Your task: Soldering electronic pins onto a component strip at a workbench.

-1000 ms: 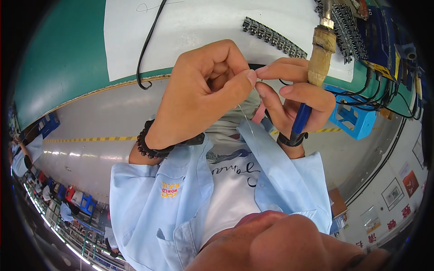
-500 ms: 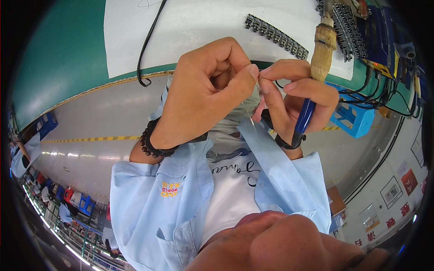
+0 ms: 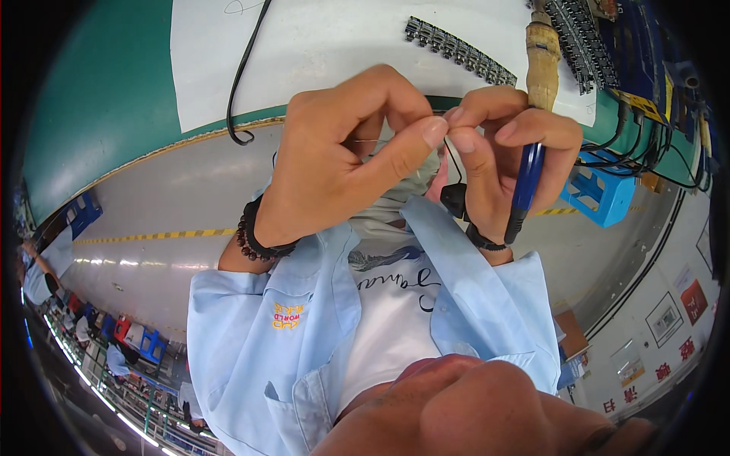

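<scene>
My left hand [image 3: 346, 144] is closed in a pinch, thumb and forefinger together. A thin pale strand of wire [image 3: 369, 141] shows by its curled fingers. Right beside it, my right hand [image 3: 506, 152] nearly touches it, thumb and forefinger also pinched. A black wire [image 3: 456, 158] runs down from between the two sets of fingertips to a small black part [image 3: 454, 199] hanging by my right palm. Tucked between the other fingers of my right hand is a soldering iron [image 3: 528, 178] with a blue handle and wooden collar, pointing away. Fingertips hide the wire ends.
On the green bench [image 3: 114, 68] a white sheet [image 3: 327, 45] carries a black cable [image 3: 247, 72] and a strip of small metallic parts [image 3: 460, 52]. More strips [image 3: 582, 45] lie far right, near tangled cables [image 3: 646, 148]. A blue stool [image 3: 601, 194] stands below.
My hands have turned slightly, and the right one has shifted a little right with the soldering iron. The black wire and its black part now show more clearly below the fingertips.
</scene>
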Tool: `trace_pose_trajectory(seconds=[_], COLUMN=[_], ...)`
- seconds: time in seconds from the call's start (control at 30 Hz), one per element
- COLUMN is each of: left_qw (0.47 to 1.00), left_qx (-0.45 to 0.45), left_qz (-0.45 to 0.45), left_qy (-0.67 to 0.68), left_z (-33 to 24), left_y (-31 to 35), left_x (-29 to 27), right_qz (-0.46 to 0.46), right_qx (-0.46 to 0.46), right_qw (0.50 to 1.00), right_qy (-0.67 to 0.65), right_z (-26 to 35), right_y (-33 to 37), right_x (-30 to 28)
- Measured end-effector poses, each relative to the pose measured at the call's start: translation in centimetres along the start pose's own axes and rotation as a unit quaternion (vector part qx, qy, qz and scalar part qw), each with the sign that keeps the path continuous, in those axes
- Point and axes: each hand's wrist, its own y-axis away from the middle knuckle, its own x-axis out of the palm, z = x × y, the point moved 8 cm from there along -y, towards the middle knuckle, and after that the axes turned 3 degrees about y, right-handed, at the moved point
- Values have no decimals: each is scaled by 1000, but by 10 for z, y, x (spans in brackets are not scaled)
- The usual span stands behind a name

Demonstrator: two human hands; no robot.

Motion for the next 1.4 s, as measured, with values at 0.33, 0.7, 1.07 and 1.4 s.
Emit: trace_pose_trajectory(seconds=[0.33, 0.7, 1.07, 1.4], left_qw=[890, 856, 876, 819], left_qx=[368, 402, 345, 547], left_qz=[-14, -11, -47, 135], left_qy=[-268, -326, -334, -109], left_z=[-45, -46, -70, -56], left_y=[9, 12, -10, -65], left_x=[0, -1, -36, -17], right_qz=[-39, -30, 48, 64], right_qx=[19, 37, -145, -126], right_qw=[998, 998, 906, 936], right_qy=[-52, -43, 395, 321], right_z=[-2, 0, -7, -28], right_y=[-3, -5, -25, -23], right_x=[-3, 1, -23, -37])
